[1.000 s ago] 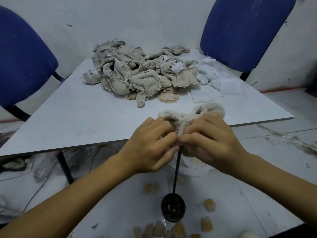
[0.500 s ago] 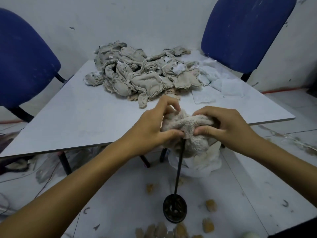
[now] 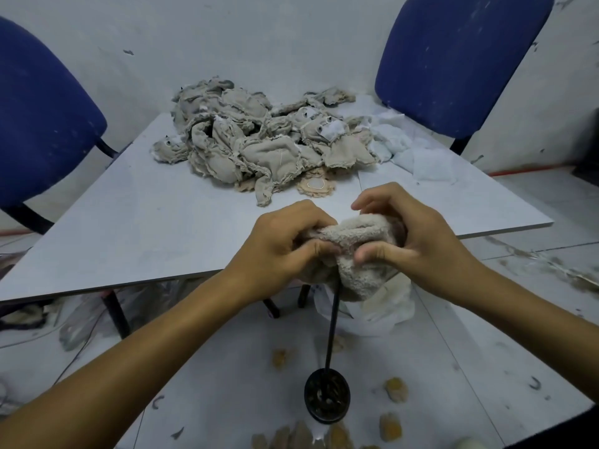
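Looks like a rough, makeshift soft-toy workshop: heap of unstuffed beige toy skins (image 3: 259, 147) with eyes on a plain grey table (image 3: 129, 228), white wadding (image 3: 418, 153) beside it, fleecy toy skin (image 3: 356, 241) over a black rod (image 3: 331, 328) on a round base, foam crumbs (image 3: 395, 388) on the dusty floor (image 3: 227, 367), scuffed bare walls (image 3: 259, 37), two blue office chairs (image 3: 453, 59).

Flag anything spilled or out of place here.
Tan scraps lie scattered on the floor around the black stand's base, beneath the plush piece in the left hand and right hand; they look dropped. A white bag lies crumpled nearby.
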`<state>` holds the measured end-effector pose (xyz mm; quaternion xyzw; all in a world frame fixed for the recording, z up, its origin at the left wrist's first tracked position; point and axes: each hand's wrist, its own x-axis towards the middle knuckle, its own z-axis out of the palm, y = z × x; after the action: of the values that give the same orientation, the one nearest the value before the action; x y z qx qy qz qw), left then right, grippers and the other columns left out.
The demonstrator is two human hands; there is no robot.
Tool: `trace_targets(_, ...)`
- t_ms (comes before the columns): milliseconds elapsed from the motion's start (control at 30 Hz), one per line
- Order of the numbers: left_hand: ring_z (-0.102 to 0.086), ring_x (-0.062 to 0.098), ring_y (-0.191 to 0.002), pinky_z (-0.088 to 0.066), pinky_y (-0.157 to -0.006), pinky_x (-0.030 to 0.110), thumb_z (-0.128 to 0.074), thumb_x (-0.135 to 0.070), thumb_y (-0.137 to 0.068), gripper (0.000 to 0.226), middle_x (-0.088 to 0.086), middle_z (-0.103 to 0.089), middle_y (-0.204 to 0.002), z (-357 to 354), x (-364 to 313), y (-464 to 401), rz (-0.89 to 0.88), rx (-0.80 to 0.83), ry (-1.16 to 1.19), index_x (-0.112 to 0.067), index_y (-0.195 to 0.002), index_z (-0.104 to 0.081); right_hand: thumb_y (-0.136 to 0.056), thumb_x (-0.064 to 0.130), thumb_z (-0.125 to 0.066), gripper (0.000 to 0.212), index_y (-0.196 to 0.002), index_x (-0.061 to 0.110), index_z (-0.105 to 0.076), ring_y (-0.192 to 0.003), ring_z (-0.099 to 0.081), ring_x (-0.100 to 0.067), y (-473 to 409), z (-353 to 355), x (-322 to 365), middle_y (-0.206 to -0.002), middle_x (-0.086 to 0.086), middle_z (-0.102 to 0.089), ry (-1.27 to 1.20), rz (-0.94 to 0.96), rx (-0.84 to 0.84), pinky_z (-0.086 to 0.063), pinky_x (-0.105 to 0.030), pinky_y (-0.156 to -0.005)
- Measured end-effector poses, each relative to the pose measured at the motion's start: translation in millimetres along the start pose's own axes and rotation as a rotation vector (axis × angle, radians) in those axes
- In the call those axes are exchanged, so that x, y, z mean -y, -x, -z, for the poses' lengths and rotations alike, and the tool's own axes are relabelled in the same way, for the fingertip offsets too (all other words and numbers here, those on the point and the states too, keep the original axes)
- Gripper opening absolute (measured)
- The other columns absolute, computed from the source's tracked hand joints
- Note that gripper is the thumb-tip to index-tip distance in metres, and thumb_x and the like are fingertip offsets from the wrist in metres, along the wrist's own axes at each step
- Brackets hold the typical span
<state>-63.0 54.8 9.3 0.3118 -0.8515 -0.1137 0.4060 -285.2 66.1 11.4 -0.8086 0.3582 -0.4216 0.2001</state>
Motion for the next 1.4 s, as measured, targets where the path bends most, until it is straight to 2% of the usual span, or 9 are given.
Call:
trace_targets(367,-0.047,0.006,-0.072,-0.039,-0.065,0.026,-0.069,-0.02,-0.085,0.01,-0.01,-0.052,-0.077,-11,15,15,0.139,0.3,0.036,-0.01,-0.088,-0.068,-0.073,0.046,-0.078,0.041,-0.065,0.021,-0.047,-0.06,-0.044,-0.004,1,-14,-14,-0.06,0.009,-0.046,0.129,0.046,0.067,-0.031,-0.018,-0.055)
trace_targets(500,-0.052,0.001,-0.074,-0.04,-0.068,0.02,-0.065,-0.028,-0.089,0.019,-0.013,-0.056,-0.08,-13,3,11,0.133,0.075,0.154,-0.009,-0.088,-0.068,-0.083,0.043,-0.07,0.039,-0.071,0.007,-0.061,-0.061,-0.049,-0.01,6,-10,-16,-0.065,0.004,-0.054,0.132,0.095,-0.073,-0.039,-0.028,-0.056)
trace_targets(600,-0.046,-0.002,-0.07,-0.036,-0.066,0.016,-0.069,-0.02,-0.087,0.016,-0.015,-0.052,-0.076,-11,-2,1,0.042,-0.024,0.04,-0.005,-0.084,-0.068,-0.085,0.041,-0.068,0.03,-0.069,0.018,-0.057,-0.061,-0.048,-0.001,10,-15,-17,-0.065,0.016,-0.048,0.132,0.114,-0.149,-0.034,-0.015,-0.056)
trace_targets(733,-0.044,0.013,-0.065,-0.031,-0.061,0.03,-0.071,-0.008,-0.087,0.025,0.004,-0.054,-0.068,-12,7,11,0.144,0.295,-0.065,0.001,-0.071,-0.055,-0.078,0.024,-0.081,0.016,-0.069,0.022,-0.067,-0.066,-0.053,0.002,19,-38,-27,-0.062,0.017,-0.053,0.083,-0.052,0.073,-0.034,-0.01,-0.058)
trace_targets(933,-0.04,0.008,-0.061,-0.033,-0.058,0.024,-0.063,-0.035,-0.088,0.032,-0.007,-0.044,-0.064,-11,7,13,0.173,0.327,0.004,-0.015,-0.069,-0.048,-0.082,0.035,-0.071,0.032,-0.067,0.035,-0.043,-0.063,-0.048,0.013,19,-30,-25,-0.058,0.022,-0.04,0.171,0.008,0.086,-0.032,-0.006,-0.057)
trace_targets(1100,-0.06,0.004,-0.071,-0.046,-0.065,0.024,-0.069,-0.012,-0.086,0.002,-0.009,-0.065,-0.079,-10,2,8,0.192,0.04,0.259,-0.013,-0.086,-0.068,-0.079,0.031,-0.076,0.014,-0.082,0.022,-0.066,-0.072,-0.059,0.004,14,-21,-8,-0.073,0.013,-0.062,-0.025,0.001,-0.225,-0.042,-0.009,-0.065)
trace_targets(1167,-0.059,0.003,-0.068,-0.046,-0.062,0.022,-0.069,-0.001,-0.085,0.012,-0.01,-0.065,-0.079,-9,1,5,0.216,-0.002,0.329,-0.013,-0.086,-0.068,-0.082,0.029,-0.079,0.016,-0.092,0.02,-0.069,-0.08,-0.064,-0.004,7,-12,2,-0.084,0.01,-0.068,-0.076,0.064,-0.332,-0.049,-0.015,-0.071)
trace_targets(1300,-0.06,0.01,-0.076,-0.048,-0.068,0.032,-0.071,-0.028,-0.081,0.017,-0.004,-0.067,-0.083,-13,8,12,0.272,0.34,0.078,-0.014,-0.088,-0.065,-0.078,0.038,-0.078,0.03,-0.09,0.011,-0.073,-0.08,-0.063,-0.009,4,-21,7,-0.086,0.004,-0.068,0.126,0.06,-0.071,-0.049,-0.023,-0.071)
trace_targets(1400,-0.064,0.01,-0.09,-0.051,-0.08,0.037,-0.071,-0.048,-0.078,0.039,-0.005,-0.07,-0.095,-16,5,16,0.299,0.347,0.088,-0.017,-0.102,-0.067,-0.076,0.048,-0.071,0.033,-0.087,0.017,-0.068,-0.077,-0.06,-0.011,9,-31,-1,-0.083,0.003,-0.066,0.074,-0.099,0.027,-0.046,-0.029,-0.069)
